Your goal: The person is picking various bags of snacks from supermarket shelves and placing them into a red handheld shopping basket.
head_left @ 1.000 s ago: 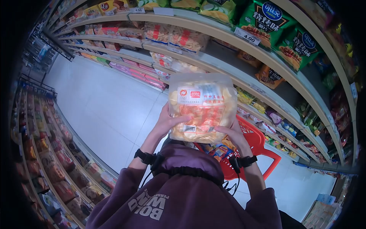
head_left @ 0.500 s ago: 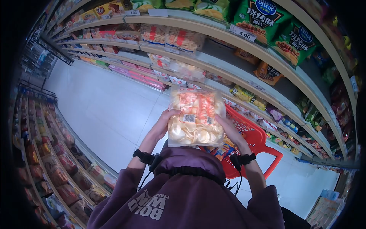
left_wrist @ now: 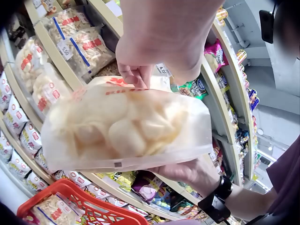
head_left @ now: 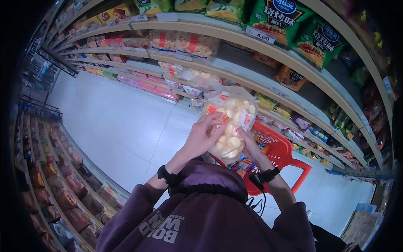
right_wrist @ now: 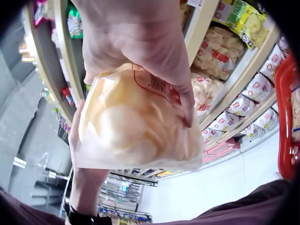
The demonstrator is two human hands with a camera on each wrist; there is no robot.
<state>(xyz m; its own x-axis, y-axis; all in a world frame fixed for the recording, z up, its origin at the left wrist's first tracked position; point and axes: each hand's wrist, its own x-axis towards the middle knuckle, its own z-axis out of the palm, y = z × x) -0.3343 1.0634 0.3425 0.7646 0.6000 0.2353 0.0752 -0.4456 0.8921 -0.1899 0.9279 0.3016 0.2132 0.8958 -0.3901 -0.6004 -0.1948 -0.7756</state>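
A clear bag of pale, rounded puffed snacks (head_left: 233, 140) with red print is held up in front of the torso. My right hand (head_left: 252, 147) grips its right side, thumb across the face towards me and the other fingers behind. On the left part of that face rests my left hand (head_left: 201, 136), its fingers loosely bent and a gap between thumb and forefinger. In the left wrist view, the left fingertips touch the bag (left_wrist: 126, 131) near its printed part. Barcode print on the bag (right_wrist: 140, 131) shows under my right hand in the right wrist view.
Below the bag stands a red shopping basket (head_left: 273, 145) with snack packets in it. A long shelf (head_left: 189, 29) full of bagged snacks curves along the far and right side. Another stocked shelf (head_left: 54, 168) runs along the left, with pale floor (head_left: 113, 113) between.
The bag has turned and tilted, showing more of its rounded contents. My left hand has shifted from its left edge onto its face; the right hand keeps its grip.
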